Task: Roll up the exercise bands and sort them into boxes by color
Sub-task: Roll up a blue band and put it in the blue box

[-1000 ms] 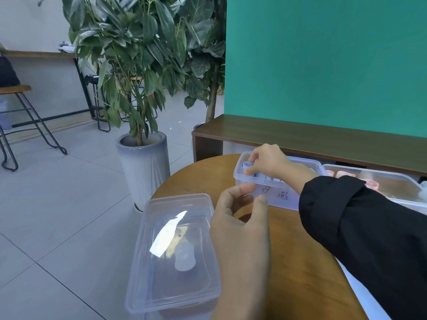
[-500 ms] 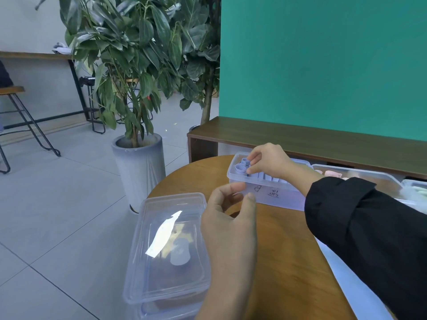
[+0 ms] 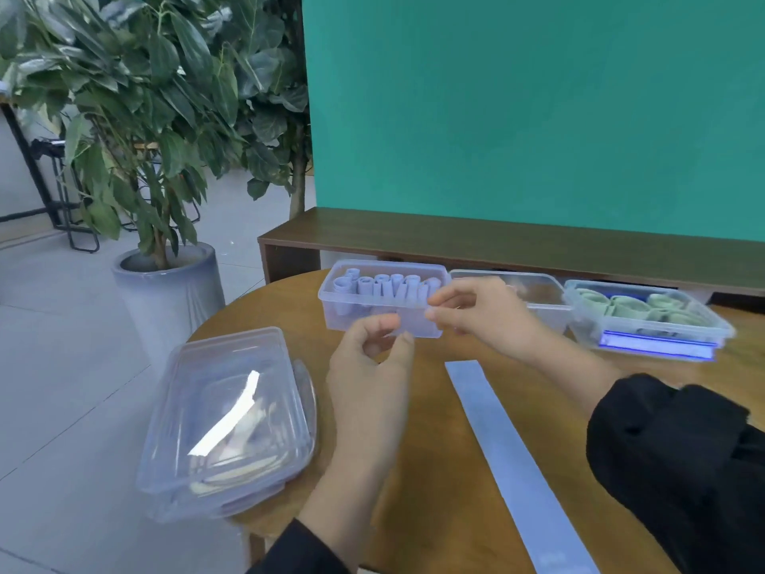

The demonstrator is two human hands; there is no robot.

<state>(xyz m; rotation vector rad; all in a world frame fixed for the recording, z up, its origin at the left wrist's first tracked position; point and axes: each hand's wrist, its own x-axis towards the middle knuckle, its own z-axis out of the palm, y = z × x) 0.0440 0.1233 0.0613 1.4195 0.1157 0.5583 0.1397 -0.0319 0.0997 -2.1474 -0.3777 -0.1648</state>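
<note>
Head view: over a round wooden table (image 3: 414, 482), the left hand (image 3: 372, 366) and right hand (image 3: 480, 314) are hovering with loosely curled fingers, holding nothing visible. Rolled lilac bands are already filling the clear plastic box (image 3: 383, 300); green rolls are sitting in the far-right clear box (image 3: 645, 312). 1 flat pale-blue exercise band (image 3: 505, 453) is lying unrolled, apparently next. Stacked clear lidded containers (image 3: 227, 420) are crowding the left edge.

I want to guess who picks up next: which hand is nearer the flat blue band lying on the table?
Probably the right. The right hand hovers just beyond the flat blue band's far end, by the blue rolls box; the left hand hangs off to its left side.
</note>
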